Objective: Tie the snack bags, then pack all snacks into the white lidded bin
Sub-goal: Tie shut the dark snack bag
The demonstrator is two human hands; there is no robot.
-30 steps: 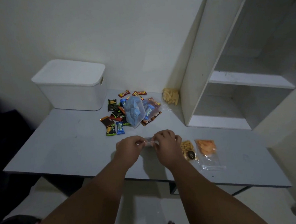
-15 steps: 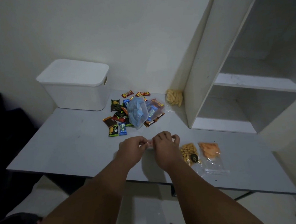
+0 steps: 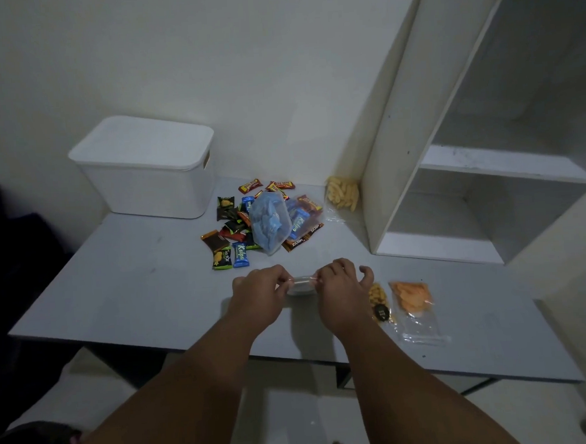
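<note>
Left hand (image 3: 257, 292) and right hand (image 3: 340, 287) each pinch one end of a clear bag (image 3: 300, 285) stretched between them, just above the table (image 3: 135, 300). The bin (image 3: 147, 169), lid on, stands at the table's far left. Loose snacks (image 3: 243, 225) lie beside it, well apart from both hands.

One head-worn camera looks forward and steeply down from above the table's (image 3: 118, 301) near edge, close over both forearms, facing the far wall.
</note>
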